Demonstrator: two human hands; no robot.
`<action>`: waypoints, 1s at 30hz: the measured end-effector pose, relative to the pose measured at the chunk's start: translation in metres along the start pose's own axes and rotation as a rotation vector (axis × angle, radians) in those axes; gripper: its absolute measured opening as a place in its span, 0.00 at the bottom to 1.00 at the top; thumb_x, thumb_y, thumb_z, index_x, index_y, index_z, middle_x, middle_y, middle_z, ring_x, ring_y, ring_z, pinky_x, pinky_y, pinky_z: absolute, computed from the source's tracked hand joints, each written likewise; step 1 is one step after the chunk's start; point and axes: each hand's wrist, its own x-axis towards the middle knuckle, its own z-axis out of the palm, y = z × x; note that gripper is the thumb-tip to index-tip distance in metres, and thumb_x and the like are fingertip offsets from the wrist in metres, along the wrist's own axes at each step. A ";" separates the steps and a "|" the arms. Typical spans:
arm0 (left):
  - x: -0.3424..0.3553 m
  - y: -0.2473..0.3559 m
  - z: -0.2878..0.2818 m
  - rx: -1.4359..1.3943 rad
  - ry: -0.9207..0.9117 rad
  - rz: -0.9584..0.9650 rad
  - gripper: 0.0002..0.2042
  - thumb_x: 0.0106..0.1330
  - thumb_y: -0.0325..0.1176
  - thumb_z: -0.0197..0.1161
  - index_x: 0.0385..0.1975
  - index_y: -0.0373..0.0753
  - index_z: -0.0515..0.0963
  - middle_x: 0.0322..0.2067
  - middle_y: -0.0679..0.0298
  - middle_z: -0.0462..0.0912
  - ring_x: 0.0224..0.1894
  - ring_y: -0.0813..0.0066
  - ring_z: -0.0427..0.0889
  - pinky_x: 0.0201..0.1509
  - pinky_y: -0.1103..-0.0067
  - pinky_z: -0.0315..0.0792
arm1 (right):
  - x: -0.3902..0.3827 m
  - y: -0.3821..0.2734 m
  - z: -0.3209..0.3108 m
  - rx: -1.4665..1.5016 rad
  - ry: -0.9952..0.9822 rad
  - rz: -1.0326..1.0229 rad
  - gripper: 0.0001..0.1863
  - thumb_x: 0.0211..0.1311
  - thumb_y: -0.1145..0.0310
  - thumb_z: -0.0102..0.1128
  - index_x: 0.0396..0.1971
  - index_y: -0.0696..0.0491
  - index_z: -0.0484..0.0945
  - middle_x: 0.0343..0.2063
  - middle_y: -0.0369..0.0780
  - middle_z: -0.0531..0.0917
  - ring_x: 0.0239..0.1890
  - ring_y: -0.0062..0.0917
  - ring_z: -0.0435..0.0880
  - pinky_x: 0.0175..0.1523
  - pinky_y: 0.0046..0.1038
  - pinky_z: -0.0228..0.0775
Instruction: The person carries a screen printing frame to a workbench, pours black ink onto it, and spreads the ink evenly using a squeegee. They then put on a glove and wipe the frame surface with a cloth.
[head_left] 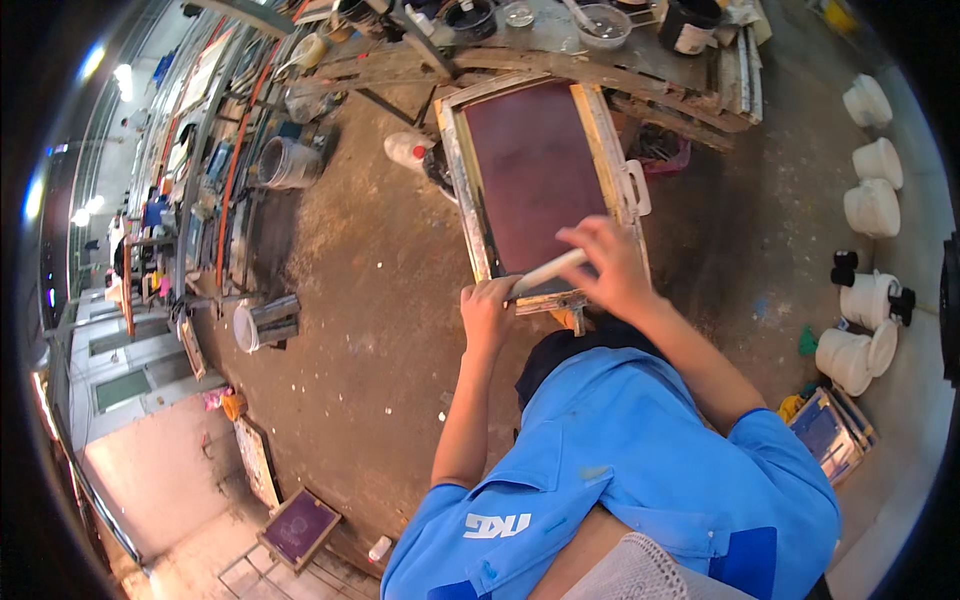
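"Where was the framed screen (530, 165)?"
"Just past 12 o'clock from the middle of the view, its dark maroon mesh set in a worn, stained wooden frame. The workbench (640, 80) was beyond it."
"And the hands?"
"The left hand (487, 312) was near the middle, curled at the lower end of a pale bar (545, 274), beside the frame's near left corner. I couldn't tell whether it pinched the bar or the frame. The right hand (612, 268), at 2 o'clock, had its fingers spread at the bar's upper end. They were blurred, so contact was unclear."
"Any writing?"
"Bold white lettering on the blue work shirt (640, 450), near 6 o'clock. At 1 o'clock, a dark tub (692, 22) bore a pale label, too small to read."
"Anything else?"
"White tubs (872, 207) lined 2 to 3 o'clock, and a smaller framed screen (300, 526) lay at 7."
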 end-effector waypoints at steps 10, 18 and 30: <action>0.199 0.079 -0.018 -0.403 -0.164 0.448 0.26 0.50 0.37 0.73 0.51 0.44 0.75 0.44 0.59 0.82 0.49 0.60 0.79 0.56 0.64 0.67 | -0.013 0.081 -0.042 -0.143 -0.136 0.465 0.17 0.51 0.62 0.69 0.40 0.50 0.80 0.33 0.41 0.80 0.39 0.38 0.80 0.45 0.35 0.71; 0.405 -0.097 0.064 -0.988 0.200 -0.508 0.33 0.64 0.46 0.66 0.63 0.32 0.66 0.56 0.60 0.75 0.51 0.74 0.77 0.46 0.79 0.74 | -0.043 0.172 -0.128 0.583 0.152 0.945 0.18 0.61 0.63 0.65 0.45 0.60 0.77 0.40 0.39 0.82 0.41 0.19 0.79 0.47 0.23 0.70; 0.542 -0.093 0.106 -0.328 0.516 -0.722 0.53 0.36 0.50 0.83 0.64 0.35 0.63 0.61 0.48 0.64 0.63 0.55 0.65 0.67 0.66 0.60 | -0.039 0.248 -0.178 0.673 0.250 1.029 0.30 0.61 0.70 0.63 0.61 0.59 0.63 0.45 0.41 0.80 0.46 0.21 0.79 0.51 0.24 0.71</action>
